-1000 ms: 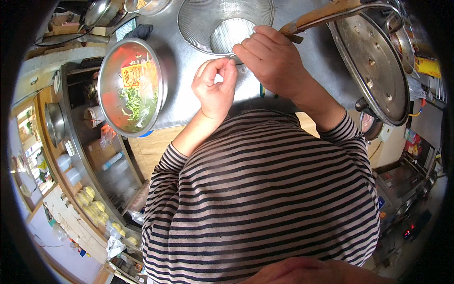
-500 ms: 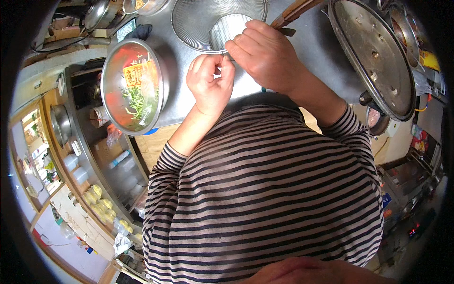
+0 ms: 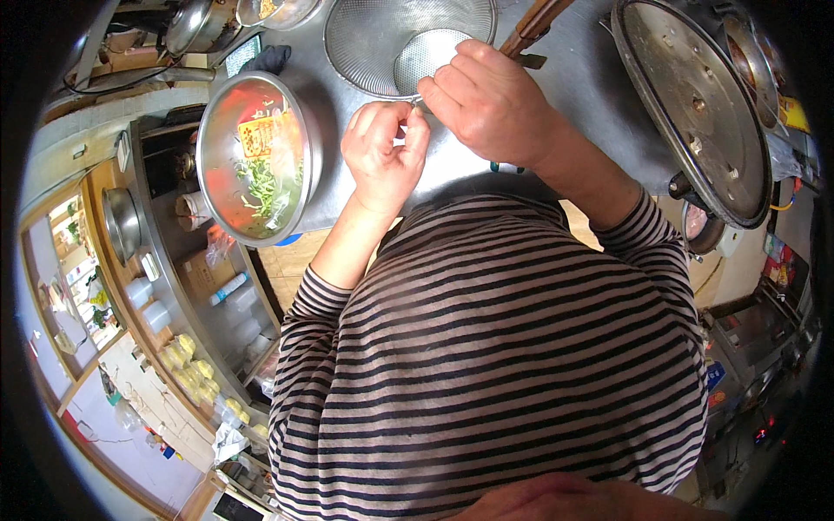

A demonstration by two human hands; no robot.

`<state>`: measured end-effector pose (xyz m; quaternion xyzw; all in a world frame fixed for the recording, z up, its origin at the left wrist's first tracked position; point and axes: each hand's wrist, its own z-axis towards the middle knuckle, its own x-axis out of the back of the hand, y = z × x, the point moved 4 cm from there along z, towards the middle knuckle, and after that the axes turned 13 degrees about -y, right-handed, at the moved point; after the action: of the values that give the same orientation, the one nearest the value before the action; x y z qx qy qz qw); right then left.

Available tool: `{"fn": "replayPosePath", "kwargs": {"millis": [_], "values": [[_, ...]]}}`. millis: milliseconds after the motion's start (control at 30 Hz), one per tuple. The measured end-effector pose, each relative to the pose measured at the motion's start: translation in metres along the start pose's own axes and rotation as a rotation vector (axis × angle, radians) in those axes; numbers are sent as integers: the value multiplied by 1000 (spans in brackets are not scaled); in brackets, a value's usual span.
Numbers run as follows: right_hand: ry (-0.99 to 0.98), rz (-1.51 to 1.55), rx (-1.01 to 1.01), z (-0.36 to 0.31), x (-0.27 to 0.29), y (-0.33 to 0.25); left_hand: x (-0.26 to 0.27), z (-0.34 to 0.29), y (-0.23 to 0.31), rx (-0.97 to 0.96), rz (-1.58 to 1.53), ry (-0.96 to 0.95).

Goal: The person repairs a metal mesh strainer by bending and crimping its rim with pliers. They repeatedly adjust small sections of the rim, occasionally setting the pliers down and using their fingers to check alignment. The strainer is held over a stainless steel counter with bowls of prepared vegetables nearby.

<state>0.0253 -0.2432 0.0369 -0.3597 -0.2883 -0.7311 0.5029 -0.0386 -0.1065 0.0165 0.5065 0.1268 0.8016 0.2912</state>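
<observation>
Wooden handle (image 3: 537,26) stands steeper vs a sec ago, and your hands plus the metal basket (image 3: 360,48) sit slightly closer to the steel bowl (image 3: 221,130). Basket's on the table (image 3: 599,100), just beyond your fingers, between bowl and lid (image 3: 695,113). L hand (image 3: 380,156) grip is narrow, thumb + finger pinched at the near rim. R hand (image 3: 491,108) is curled by the rim next to the handle; palm's hidden, so can't tell what it's got, or if the handle joins the basket tbh.

Handling-wise: prob light for its size, rim stiff, thin wall might dent if you squeeze. Could be slippery if wet. IMO best hold = rim, both sides. Looks: silver, round, deep, mesh-like sides, bright perforated bottom, opening partly facing you.
</observation>
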Motion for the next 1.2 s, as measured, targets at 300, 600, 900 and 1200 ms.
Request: {"fn": "replayPosePath", "kwargs": {"millis": [300,600,900,1200], "values": [[20,-20,38,0,-4,-1,-4,-5,-3,107,-169,24],[-53,-51,-4,2,-7,-12,4,-7,-9,96,-241,10],[22,-7,-60,8,-9,-14,-4,-10,0,157,-259,50],[-130,23,-128,6,-4,-13,-16,-18,-27,428,-1104,-159]]}}
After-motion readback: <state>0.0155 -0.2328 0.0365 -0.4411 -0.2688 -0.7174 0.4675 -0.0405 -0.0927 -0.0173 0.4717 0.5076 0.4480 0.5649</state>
